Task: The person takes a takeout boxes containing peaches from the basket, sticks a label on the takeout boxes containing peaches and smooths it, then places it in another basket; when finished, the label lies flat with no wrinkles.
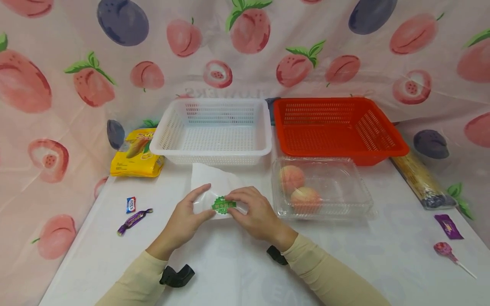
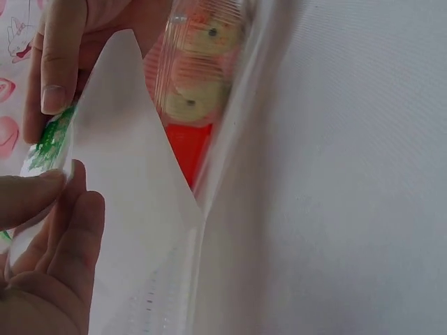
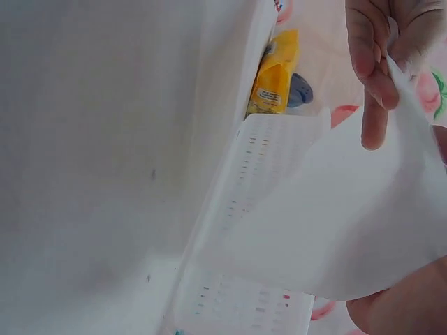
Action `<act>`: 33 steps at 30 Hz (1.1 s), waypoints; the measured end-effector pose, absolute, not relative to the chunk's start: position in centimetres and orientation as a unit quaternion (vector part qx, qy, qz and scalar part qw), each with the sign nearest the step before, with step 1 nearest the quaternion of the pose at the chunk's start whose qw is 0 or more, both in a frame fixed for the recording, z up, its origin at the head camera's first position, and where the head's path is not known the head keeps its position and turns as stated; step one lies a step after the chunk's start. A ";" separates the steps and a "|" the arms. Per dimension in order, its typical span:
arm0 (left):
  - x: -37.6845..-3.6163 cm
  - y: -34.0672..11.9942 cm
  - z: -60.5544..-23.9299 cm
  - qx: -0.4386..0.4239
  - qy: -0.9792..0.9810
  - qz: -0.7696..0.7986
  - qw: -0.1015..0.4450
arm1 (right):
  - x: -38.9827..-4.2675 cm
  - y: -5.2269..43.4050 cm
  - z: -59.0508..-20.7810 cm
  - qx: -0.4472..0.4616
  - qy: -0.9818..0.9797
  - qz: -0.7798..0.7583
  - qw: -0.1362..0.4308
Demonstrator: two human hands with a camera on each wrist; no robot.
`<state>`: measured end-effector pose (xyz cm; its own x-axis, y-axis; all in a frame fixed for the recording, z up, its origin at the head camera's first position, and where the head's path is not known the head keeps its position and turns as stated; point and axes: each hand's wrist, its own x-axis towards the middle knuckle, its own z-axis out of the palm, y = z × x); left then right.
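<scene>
In the head view a white sheet with a glossy lower part [image 1: 208, 179] is held up between both hands, in front of the white basket. A green printed label [image 1: 221, 205] shows on its near side. My left hand [image 1: 185, 221] pinches the left edge between thumb and fingers, seen closely in the left wrist view. On the other side my right hand [image 1: 260, 212] grips the right edge, its thumb and forefinger beside the label. The right wrist view shows the plain white back of the sheet [image 3: 342, 209] hanging past the fingers.
Behind stand a white basket [image 1: 210, 159] and a red basket [image 1: 344, 155]. A clear lidded box [image 1: 337, 191] with two peach-coloured round things sits at right. A yellow packet [image 1: 135, 159], wrapped candies [image 1: 134, 221], a long clear packet [image 1: 423, 180] and a lollipop [image 1: 444, 249] lie around the sides.
</scene>
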<state>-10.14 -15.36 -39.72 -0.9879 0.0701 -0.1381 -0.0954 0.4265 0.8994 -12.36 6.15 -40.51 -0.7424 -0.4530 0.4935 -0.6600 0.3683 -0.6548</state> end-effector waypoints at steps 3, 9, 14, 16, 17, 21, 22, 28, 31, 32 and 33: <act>-9.8 -15.6 -39.8 -0.012 0.848 0.522 0.086 | -12.3 6.4 -40.5 0.333 -0.819 0.454 0.108; -9.6 -16.3 -40.6 -0.024 0.857 0.501 0.115 | -12.1 7.7 -39.9 0.331 -0.805 0.484 0.093; -9.7 -16.9 -41.6 -0.022 0.863 0.489 0.123 | -11.5 9.1 -38.9 0.317 -0.800 0.504 0.074; -9.8 -17.0 -41.9 -0.020 0.864 0.488 0.124 | -11.2 9.6 -38.7 0.306 -0.805 0.504 0.062; -9.8 -17.0 -42.1 -0.019 0.863 0.489 0.124 | -11.1 9.9 -38.6 0.301 -0.807 0.504 0.057; -9.8 -17.0 -42.6 -0.016 0.862 0.490 0.124 | -10.9 11.2 -38.2 0.284 -0.814 0.504 0.055; -9.8 -17.0 -42.6 -0.014 0.863 0.489 0.125 | -10.8 11.5 -38.0 0.282 -0.813 0.506 0.056; -9.8 -17.1 -42.7 -0.008 0.867 0.481 0.132 | -10.7 14.1 -36.9 0.255 -0.828 0.494 0.069; -9.9 -17.1 -42.7 -0.010 0.867 0.479 0.138 | -10.8 15.5 -36.2 0.226 -0.843 0.482 0.068; -9.9 -17.1 -42.7 -0.011 0.867 0.478 0.139 | -10.8 16.0 -35.9 0.217 -0.847 0.480 0.068; -10.0 -17.1 -42.6 -0.012 0.867 0.478 0.141 | -10.9 16.5 -35.7 0.208 -0.850 0.480 0.069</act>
<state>-9.98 -17.10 -42.65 -0.9598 0.1137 -0.2568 -0.1567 0.5419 0.8257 -10.86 16.48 -35.70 -0.9039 -0.2874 0.3167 -0.4197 0.4536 -0.7862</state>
